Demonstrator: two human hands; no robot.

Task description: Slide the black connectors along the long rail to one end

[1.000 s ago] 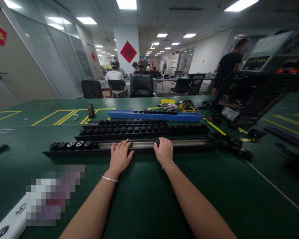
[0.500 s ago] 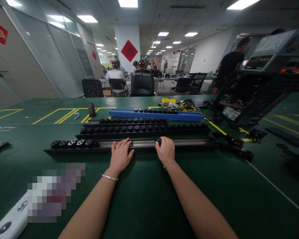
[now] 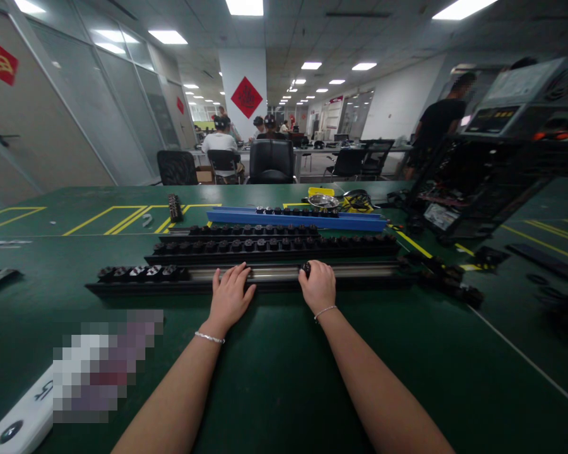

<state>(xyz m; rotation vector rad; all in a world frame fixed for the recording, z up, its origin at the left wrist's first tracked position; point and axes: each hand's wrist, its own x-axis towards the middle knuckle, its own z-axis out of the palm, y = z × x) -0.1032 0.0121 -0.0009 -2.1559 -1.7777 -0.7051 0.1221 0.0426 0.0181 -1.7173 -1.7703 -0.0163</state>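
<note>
A long black rail (image 3: 369, 277) with a bare metal channel lies across the green table in front of me. My left hand (image 3: 230, 295) rests flat on the rail, fingers stretched out over the channel. My right hand (image 3: 318, 285) is closed round a small black knob-like part (image 3: 305, 267) sitting in the channel. A short row of black and white parts (image 3: 142, 272) fills the rail's left end.
Two more black rails (image 3: 269, 247) full of knobs and a blue rail (image 3: 296, 219) lie behind. A metal bowl (image 3: 322, 201), loose black parts (image 3: 447, 277) at the right, an open machine chassis (image 3: 483, 176), a white device (image 3: 23, 413) near left. People sit and stand in the background.
Both hands have stayed on the rail; the right hand with the black part has shifted slightly to the right along the channel.
</note>
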